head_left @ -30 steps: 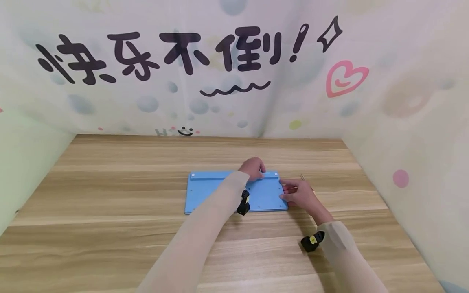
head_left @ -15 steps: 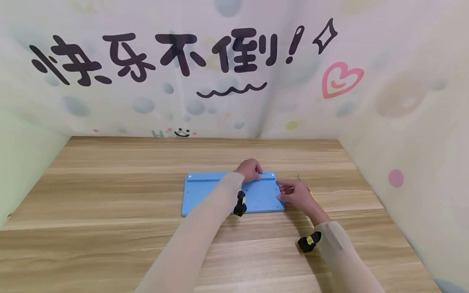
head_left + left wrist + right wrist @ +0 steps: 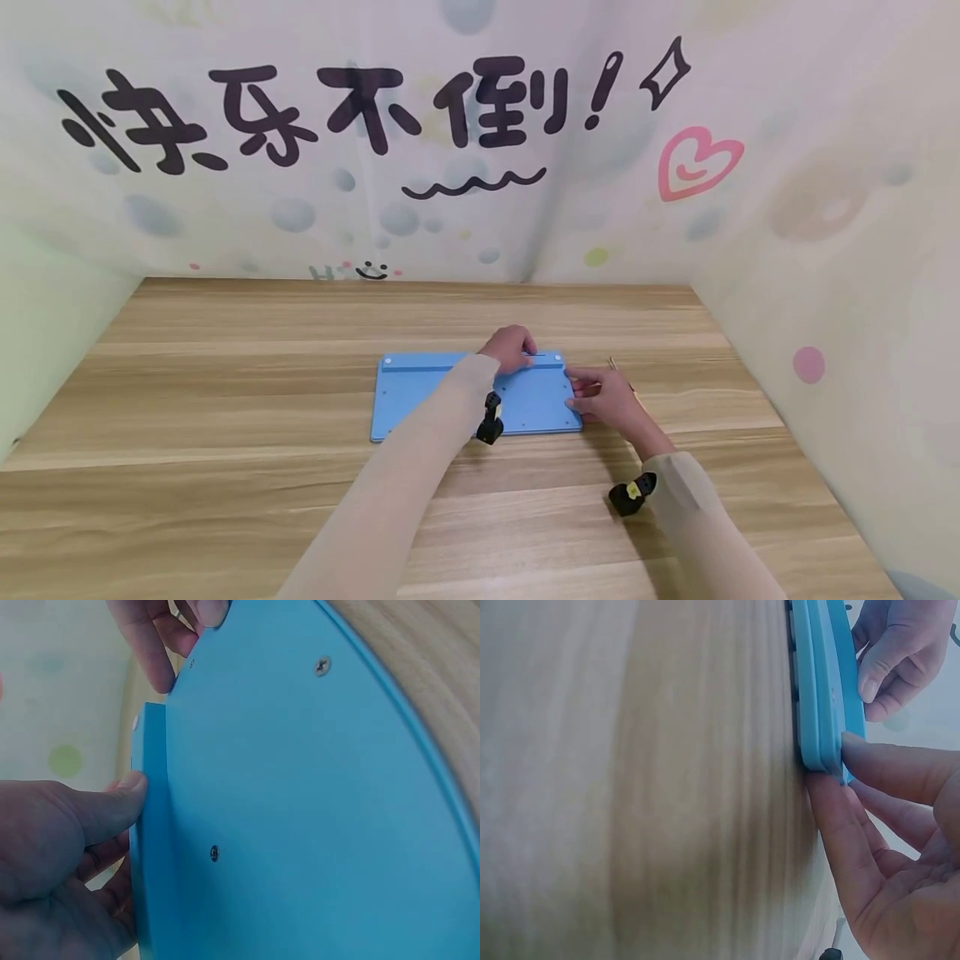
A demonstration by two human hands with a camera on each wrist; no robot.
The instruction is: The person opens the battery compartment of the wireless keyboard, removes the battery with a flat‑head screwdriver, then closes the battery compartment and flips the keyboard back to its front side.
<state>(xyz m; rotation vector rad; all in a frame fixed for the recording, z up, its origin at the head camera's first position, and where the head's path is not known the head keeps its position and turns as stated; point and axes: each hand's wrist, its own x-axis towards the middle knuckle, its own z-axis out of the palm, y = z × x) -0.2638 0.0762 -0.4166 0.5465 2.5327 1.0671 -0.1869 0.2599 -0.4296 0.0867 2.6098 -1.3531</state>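
A light blue keyboard (image 3: 536,410) lies underside up on the wooden table, a raised bar (image 3: 155,847) running along its far edge. Small screws (image 3: 322,666) dot its back, and slivers of keys show beneath it in the right wrist view. My left hand (image 3: 510,348) grips the raised bar toward its right end, thumb on the near face and fingers behind. At the keyboard's right end, my right hand (image 3: 611,398) pinches the edge, with the thumb (image 3: 881,761) on top and fingertips at the underside.
A thin rod-like tool (image 3: 613,364) lies just right of my right hand, mostly hidden by it. Printed cloth walls (image 3: 480,225) stand behind the table and at its right; a pale green one (image 3: 52,350) is at left.
The head view has shifted slightly, so everything sits a little further left. Both hands keep their hold, and the keyboard stays in place on the table.
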